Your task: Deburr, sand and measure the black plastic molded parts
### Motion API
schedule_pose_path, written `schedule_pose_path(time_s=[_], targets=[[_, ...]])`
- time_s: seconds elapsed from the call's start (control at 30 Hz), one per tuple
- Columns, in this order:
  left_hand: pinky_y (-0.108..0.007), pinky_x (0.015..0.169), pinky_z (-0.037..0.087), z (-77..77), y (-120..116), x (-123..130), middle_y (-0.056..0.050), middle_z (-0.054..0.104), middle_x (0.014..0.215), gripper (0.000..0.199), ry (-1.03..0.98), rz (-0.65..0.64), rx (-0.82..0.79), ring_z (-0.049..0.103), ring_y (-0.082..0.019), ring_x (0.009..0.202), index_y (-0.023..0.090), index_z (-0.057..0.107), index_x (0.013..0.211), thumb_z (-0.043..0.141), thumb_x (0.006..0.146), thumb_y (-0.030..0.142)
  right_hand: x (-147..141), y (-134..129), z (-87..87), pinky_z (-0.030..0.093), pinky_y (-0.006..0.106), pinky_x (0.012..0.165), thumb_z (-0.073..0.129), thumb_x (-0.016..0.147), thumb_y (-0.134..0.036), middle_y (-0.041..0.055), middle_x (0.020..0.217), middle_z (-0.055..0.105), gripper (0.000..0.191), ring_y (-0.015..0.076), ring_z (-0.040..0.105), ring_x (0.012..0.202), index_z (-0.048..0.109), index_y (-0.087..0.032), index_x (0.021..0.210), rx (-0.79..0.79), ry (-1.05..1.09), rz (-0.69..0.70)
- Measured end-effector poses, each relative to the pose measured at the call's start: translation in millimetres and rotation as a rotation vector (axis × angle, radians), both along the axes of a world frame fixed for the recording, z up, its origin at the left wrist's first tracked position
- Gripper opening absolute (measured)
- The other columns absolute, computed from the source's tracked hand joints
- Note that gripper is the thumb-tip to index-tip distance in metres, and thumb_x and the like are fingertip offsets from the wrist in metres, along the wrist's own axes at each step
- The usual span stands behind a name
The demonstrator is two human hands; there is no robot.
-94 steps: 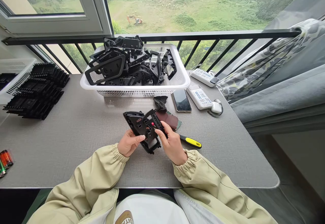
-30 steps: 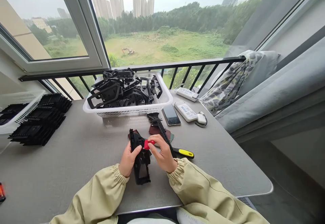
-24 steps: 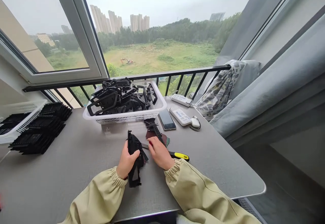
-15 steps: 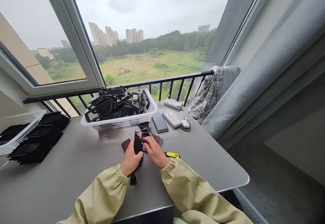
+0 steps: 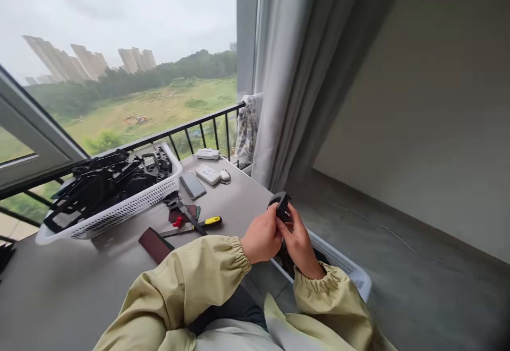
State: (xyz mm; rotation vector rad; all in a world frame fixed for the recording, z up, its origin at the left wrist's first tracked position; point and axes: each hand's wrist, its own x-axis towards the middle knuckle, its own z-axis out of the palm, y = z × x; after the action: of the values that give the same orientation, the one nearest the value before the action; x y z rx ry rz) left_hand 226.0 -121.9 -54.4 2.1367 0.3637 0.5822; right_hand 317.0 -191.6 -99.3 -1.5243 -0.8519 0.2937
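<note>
A black plastic part (image 5: 281, 205) is held between my two hands, past the right edge of the table. My left hand (image 5: 262, 236) is closed round its left side, and the fingers of my right hand (image 5: 297, 239) press on its right side. Most of the part's lower end is hidden by the hands. On the table, a yellow-and-black handled tool (image 5: 212, 221) lies by a black caliper-like tool (image 5: 191, 217), a red piece (image 5: 178, 222) and dark red abrasive sheets (image 5: 155, 245).
A white basket (image 5: 127, 210) heaped with black parts stands at the table's back left. A phone (image 5: 193, 185) and white power strips (image 5: 207, 174) lie nearby. Below my hands is another white basket (image 5: 338, 258), beside the grey curtain (image 5: 279, 75).
The view has turned right. Both hands have moved with the black part from over the table to beyond its right edge, above the lower basket. The red piece now lies on the table.
</note>
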Motion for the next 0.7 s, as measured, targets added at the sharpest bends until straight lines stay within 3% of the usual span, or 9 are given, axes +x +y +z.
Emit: schedule_pose_path(time_s=[0.13, 0.2, 0.27, 0.3, 0.37, 0.47, 0.6, 0.7], targets=[[-0.039, 0.083, 0.049, -5.6, -24, 60, -0.016, 0.066, 0.106, 0.063, 0.13, -0.289, 0.026, 0.063, -0.028, 0.097, 0.011, 0.035, 0.136, 0.047, 0.074, 0.009, 50, -54, -4.6, 0.046, 0.045, 0.091, 0.053, 0.085, -0.051, 0.0154, 0.121, 0.058, 0.059, 0.0284, 0.056, 0.11, 0.045, -0.018, 0.133, -0.13, -0.259, -0.335], [-0.044, 0.095, 0.043, -13.0, -28, 79, -0.019, 0.062, 0.115, 0.057, 0.245, -0.252, 0.102, 0.058, -0.032, 0.109, 0.01, 0.046, 0.128, 0.055, 0.072, 0.012, 70, -75, -8.6, 0.041, 0.049, 0.097, 0.055, 0.083, -0.044, 0.0187, 0.128, 0.055, 0.061, 0.0323, 0.05, 0.119, 0.043, -0.015, 0.135, -0.391, -0.315, -0.387], [-0.05, 0.099, 0.038, -20.7, -26, 87, -0.022, 0.061, 0.117, 0.051, 0.291, -0.253, 0.102, 0.055, -0.036, 0.114, 0.01, 0.053, 0.12, 0.059, 0.07, 0.015, 86, -93, -13.0, 0.04, 0.053, 0.096, 0.055, 0.083, -0.036, 0.0212, 0.128, 0.055, 0.054, 0.0358, 0.049, 0.121, 0.048, -0.013, 0.132, -0.767, -0.237, -0.396], [-0.05, 0.098, 0.038, -23.6, -23, 88, -0.02, 0.062, 0.115, 0.047, 0.302, -0.263, 0.097, 0.055, -0.036, 0.113, 0.012, 0.056, 0.116, 0.06, 0.069, 0.016, 91, -100, -14.8, 0.04, 0.054, 0.094, 0.058, 0.081, -0.033, 0.0223, 0.124, 0.057, 0.049, 0.0372, 0.051, 0.118, 0.054, -0.012, 0.126, -0.828, -0.21, -0.397], [-0.046, 0.094, 0.042, -25.7, -15, 81, -0.016, 0.065, 0.107, 0.038, 0.305, -0.286, 0.086, 0.059, -0.034, 0.107, 0.016, 0.062, 0.107, 0.063, 0.069, 0.019, 97, -110, -16.8, 0.043, 0.05, 0.092, 0.057, 0.082, -0.03, 0.0201, 0.117, 0.063, 0.041, 0.034, 0.057, 0.11, 0.06, -0.013, 0.119, -0.887, -0.172, -0.376], [-0.039, 0.089, 0.046, -17.2, -5, 57, -0.011, 0.068, 0.102, 0.029, 0.248, -0.287, 0.077, 0.063, -0.028, 0.097, 0.021, 0.065, 0.101, 0.062, 0.072, 0.024, 95, -110, -15.2, 0.047, 0.039, 0.087, 0.054, 0.085, -0.03, 0.0144, 0.109, 0.068, 0.036, 0.0259, 0.064, 0.098, 0.062, -0.016, 0.117, -0.851, -0.179, -0.315], [-0.034, 0.078, 0.049, 15.7, 2, 11, -0.008, 0.071, 0.097, 0.024, 0.094, -0.312, 0.134, 0.066, -0.024, 0.084, 0.024, 0.068, 0.101, 0.054, 0.081, 0.026, 77, -81, -7.3, 0.05, 0.036, 0.08, 0.056, 0.083, -0.028, 0.0107, 0.099, 0.071, 0.031, 0.0228, 0.067, 0.086, 0.067, -0.017, 0.109, -0.779, -0.229, -0.194], [-0.035, 0.084, 0.047, 48.0, 10, -34, -0.007, 0.073, 0.09, 0.022, -0.012, -0.233, 0.206, 0.066, -0.023, 0.086, 0.025, 0.07, 0.099, 0.053, 0.084, 0.026, 63, -61, 5.8, 0.052, 0.033, 0.076, 0.057, 0.082, -0.028, 0.0068, 0.09, 0.073, 0.026, 0.02, 0.068, 0.078, 0.069, -0.02, 0.104, -0.698, -0.259, -0.061]])
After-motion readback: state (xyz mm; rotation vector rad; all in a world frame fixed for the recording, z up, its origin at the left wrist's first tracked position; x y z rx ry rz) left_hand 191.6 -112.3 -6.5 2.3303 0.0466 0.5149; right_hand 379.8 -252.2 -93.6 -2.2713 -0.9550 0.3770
